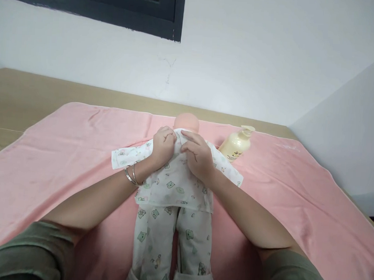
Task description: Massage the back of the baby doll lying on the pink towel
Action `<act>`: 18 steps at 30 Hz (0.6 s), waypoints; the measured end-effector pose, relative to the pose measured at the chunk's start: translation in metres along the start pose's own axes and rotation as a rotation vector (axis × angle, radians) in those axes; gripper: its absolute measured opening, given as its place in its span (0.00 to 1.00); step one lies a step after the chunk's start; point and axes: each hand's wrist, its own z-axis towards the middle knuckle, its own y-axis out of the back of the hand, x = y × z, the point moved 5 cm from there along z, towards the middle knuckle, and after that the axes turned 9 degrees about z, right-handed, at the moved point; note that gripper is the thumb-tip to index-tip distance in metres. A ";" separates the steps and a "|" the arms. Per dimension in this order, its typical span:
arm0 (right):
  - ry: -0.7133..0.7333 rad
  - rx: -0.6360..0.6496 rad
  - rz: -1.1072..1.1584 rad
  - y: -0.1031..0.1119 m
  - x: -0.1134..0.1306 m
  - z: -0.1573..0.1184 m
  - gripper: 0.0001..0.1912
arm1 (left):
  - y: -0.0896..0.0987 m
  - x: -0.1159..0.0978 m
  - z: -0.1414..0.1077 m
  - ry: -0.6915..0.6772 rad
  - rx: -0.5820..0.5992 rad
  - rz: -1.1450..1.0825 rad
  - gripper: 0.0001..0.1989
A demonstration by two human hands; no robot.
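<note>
A baby doll lies on its back, its bald head (187, 122) pointing away from me. It wears a white long-sleeved baby shirt (174, 189) and matching baby pants (153, 238), both printed with small green animals. Near the collar, my left hand (164, 146) is closed in a fist on the shirt's front edge. My right hand (199, 156) pinches the cloth just beside it, index finger stretched along the neckline. The fingertips and any fastener between them are hidden. Both shirt sleeves spread out sideways.
A cream pump bottle (236, 145) leans tilted by the doll's right-hand sleeve. Under everything lies a pink blanket (297, 196) with some creases, on a wooden surface (35, 92). A white wall (241, 67) with a dark window frame (143, 12) stands behind.
</note>
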 end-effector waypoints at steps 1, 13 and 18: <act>0.041 0.013 -0.010 -0.003 0.001 -0.002 0.17 | 0.000 0.000 -0.001 -0.019 -0.004 0.023 0.12; -0.277 -0.249 0.128 0.015 -0.029 -0.004 0.10 | 0.001 0.009 -0.008 0.105 -0.018 0.060 0.05; -0.120 0.012 -0.094 -0.005 -0.010 -0.003 0.17 | -0.001 0.012 -0.009 0.114 0.029 0.087 0.12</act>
